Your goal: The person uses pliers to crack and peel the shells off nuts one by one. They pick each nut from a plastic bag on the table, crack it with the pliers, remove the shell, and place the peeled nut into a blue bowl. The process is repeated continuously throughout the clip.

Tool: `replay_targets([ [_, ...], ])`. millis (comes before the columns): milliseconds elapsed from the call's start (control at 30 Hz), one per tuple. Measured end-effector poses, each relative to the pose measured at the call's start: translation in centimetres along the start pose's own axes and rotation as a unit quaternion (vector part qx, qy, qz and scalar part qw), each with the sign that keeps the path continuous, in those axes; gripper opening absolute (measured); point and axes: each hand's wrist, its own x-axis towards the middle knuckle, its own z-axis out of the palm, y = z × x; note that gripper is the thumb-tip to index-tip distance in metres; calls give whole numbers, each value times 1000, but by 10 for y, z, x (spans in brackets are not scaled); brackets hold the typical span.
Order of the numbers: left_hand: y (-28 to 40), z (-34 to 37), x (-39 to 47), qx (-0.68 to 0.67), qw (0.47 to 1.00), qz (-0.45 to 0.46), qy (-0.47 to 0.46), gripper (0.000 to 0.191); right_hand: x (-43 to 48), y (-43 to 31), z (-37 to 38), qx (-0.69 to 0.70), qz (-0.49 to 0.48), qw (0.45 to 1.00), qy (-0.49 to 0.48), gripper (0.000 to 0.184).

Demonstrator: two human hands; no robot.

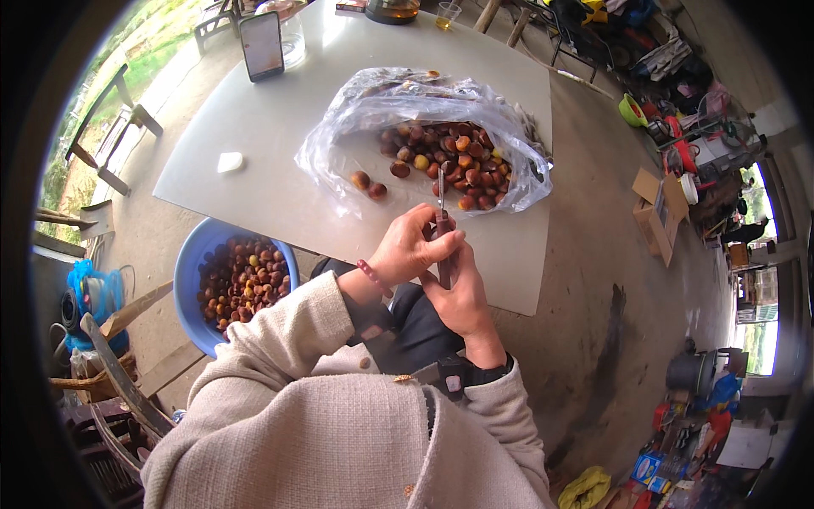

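A small knife with a narrow metal blade (441,184) and a brown handle (444,270) points away from me above the table's near edge. My right hand (464,296) is wrapped around the handle from the right. From the left, my left hand (404,245) grips the same knife near the base of the blade, thumb against the handle. Just beyond the blade lie many chestnuts (470,162) in the mouth of a clear plastic bag (356,121). Two chestnuts (369,185) rest apart from the pile, towards the bag's left side.
A blue basin (184,286) of chestnuts stands below the left edge of the grey table (229,191). On the table are a white object (230,162), an upright phone (261,48), a glass jar (292,44) and a small cup (447,15). A cardboard box (658,213) sits right.
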Motion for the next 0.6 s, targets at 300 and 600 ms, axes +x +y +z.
replay_targets([
  [300,5,12,-7,142,975,159,54,45,3,9,8,-170,-46,982,65,32],
  [600,-1,13,-5,109,981,149,58,44,7,11,5,-176,-57,981,59,26],
])
